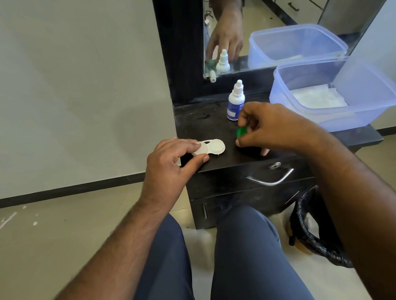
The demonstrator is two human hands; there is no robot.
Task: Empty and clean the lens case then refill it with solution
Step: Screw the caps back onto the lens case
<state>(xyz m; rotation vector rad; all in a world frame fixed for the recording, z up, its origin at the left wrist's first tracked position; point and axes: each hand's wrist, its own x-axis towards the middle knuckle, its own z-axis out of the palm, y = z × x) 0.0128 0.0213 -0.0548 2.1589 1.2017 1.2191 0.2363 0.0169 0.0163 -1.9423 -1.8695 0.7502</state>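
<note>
A white two-well lens case (212, 147) lies on the black cabinet top (198, 120) near its front left corner. My left hand (172, 161) pinches the case's left end between thumb and fingers. Just right of the case, my right hand (266, 128) holds a small green cap (241, 132) in its curled fingers, slightly above the surface. A small white solution bottle (235, 100) with a blue label stands upright behind my right hand, its cap on.
A translucent blue plastic tub (369, 112) with white tissue inside sits at the right of the cabinet top. A mirror (275, 14) leans behind. Below are a drawer with a metal handle (271, 178) and a bin lined with a black bag (315, 232).
</note>
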